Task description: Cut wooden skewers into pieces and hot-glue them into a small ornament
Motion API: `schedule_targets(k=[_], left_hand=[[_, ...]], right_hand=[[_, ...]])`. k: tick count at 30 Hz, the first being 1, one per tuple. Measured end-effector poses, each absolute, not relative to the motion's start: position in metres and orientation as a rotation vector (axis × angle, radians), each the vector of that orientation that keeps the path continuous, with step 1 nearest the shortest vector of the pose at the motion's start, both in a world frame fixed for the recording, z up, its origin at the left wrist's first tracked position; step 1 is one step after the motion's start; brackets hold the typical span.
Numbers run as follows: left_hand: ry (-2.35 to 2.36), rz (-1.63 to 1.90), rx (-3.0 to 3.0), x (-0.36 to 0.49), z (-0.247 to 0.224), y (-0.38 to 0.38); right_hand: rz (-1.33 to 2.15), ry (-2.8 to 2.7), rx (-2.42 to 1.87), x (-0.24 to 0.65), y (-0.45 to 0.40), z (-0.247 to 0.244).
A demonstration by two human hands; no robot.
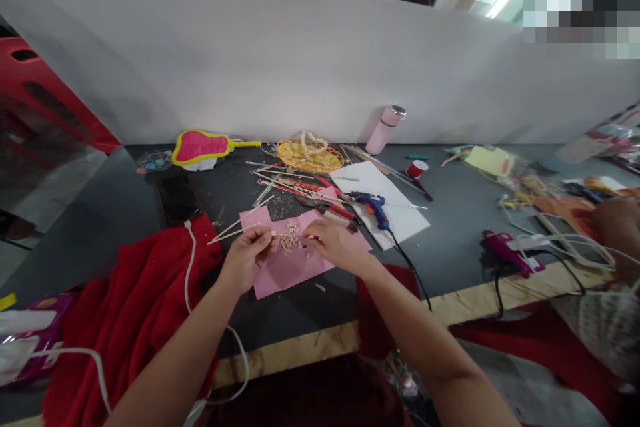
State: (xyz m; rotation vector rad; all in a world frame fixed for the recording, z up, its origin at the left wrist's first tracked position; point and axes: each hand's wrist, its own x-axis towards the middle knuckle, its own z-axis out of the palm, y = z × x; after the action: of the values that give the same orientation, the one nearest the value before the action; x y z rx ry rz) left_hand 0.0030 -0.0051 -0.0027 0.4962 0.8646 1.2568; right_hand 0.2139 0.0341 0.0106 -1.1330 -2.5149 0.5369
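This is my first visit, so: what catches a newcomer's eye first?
Probably the rumpled red cloth at the left front of the dark table. Next, bare hands among small pale pieces on pink paper, centrally, and the pale pink cylindrical bottle beside the white partition.

No text, brand, number or sign is legible. Any marking on the bottle (382, 135), at the far edge of the table (450, 227), is too small to read.

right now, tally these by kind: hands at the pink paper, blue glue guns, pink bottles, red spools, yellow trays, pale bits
Left hand and right hand: 2
Blue glue gun: 1
Pink bottle: 1
Red spool: 1
Yellow tray: 1
Pale bits on pink paper: too small to count
Total, without bits: 6
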Motion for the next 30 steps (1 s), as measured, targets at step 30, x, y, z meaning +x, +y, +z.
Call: schedule_targets(k=[30], left_hand=[[0.894, 1.088, 0.501, 0.017, -0.009, -0.012]], right_hand=[[0.837, -1.987, -0.905, 0.18, 0.014, -0.008]])
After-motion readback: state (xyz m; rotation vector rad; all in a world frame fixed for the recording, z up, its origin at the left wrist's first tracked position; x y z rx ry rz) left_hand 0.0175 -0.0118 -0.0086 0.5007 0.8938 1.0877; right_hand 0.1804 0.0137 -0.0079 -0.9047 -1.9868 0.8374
